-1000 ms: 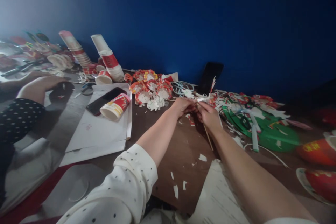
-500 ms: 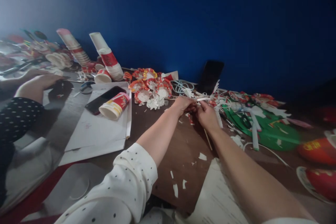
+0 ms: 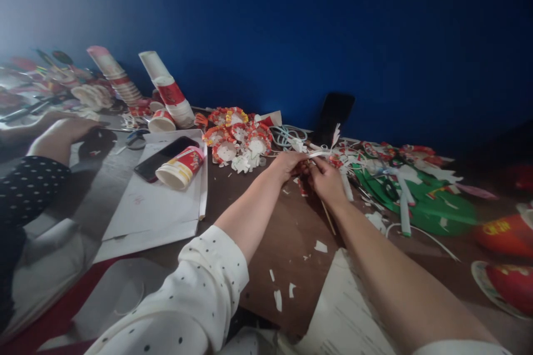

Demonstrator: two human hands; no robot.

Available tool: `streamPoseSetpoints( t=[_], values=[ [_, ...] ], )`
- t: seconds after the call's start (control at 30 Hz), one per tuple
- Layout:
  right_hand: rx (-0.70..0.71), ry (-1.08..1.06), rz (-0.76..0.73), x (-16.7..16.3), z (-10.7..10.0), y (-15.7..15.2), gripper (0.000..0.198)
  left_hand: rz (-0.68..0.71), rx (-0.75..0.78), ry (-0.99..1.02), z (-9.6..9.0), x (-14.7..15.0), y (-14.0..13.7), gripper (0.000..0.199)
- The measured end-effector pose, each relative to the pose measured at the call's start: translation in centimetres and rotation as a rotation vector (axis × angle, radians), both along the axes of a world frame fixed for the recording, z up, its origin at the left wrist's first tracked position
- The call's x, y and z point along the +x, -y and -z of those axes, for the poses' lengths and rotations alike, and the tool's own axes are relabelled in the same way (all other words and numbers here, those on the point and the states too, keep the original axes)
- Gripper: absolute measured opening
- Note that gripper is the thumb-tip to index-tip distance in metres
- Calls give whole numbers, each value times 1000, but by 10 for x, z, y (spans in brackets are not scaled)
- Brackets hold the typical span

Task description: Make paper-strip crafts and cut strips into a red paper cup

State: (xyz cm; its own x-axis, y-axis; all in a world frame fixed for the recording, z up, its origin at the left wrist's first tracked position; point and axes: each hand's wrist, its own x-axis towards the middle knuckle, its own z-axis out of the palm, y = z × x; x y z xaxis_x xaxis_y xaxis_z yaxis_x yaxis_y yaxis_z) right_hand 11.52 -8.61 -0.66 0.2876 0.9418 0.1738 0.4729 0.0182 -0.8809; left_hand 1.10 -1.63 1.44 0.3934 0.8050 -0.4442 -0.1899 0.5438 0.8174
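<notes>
My left hand (image 3: 291,164) and my right hand (image 3: 328,178) meet over the brown table, fingertips close together. Between them a narrow white paper strip (image 3: 320,153) curves across the top of the fingers; the left fingers pinch at its near end. A thin wooden stick (image 3: 328,217) slants down toward me from under my right hand, which is closed around its upper part. Fingers partly hide where strip and stick meet. White fringed paper (image 3: 335,135) stands up just beyond my right hand.
Cut red-and-white paper cups (image 3: 239,136) lie left of my hands. A phone (image 3: 333,116) leans on the blue wall. Rightward is a green disc (image 3: 441,208) under scraps. A paper cup (image 3: 181,167) lies on white sheets; a co-worker's hand (image 3: 69,130) rests further left.
Both hands stay together in nearly the same place. The white strip and the fingers around it have shifted slightly, and the view has moved a little.
</notes>
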Motion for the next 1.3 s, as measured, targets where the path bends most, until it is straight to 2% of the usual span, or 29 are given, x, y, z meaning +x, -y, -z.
streamPoseSetpoints(
  t=[0.23, 0.47, 0.73, 0.97, 1.1, 1.3],
  values=[
    [-39, -92, -7, -2, -2, 1, 45, -15, -42, 4, -3, -4, 1, 14],
    [46, 91, -10, 4, 7, -3, 41, -24, -4, -40, 2, 0, 0, 13],
    [-4, 134, 46, -3, -4, 3, 40, -33, 22, -113, 1, 3, 1, 13],
    [78, 264, 24, -1, -1, 3, 38, 0, 27, -113, -1, 2, 2, 15],
    [109, 264, -3, 0, 0, 3, 37, -2, 30, -108, -1, 1, 2, 18],
    [74, 227, 21, 0, -1, 3, 38, -19, 22, -72, 1, 1, 1, 17]
  ],
)
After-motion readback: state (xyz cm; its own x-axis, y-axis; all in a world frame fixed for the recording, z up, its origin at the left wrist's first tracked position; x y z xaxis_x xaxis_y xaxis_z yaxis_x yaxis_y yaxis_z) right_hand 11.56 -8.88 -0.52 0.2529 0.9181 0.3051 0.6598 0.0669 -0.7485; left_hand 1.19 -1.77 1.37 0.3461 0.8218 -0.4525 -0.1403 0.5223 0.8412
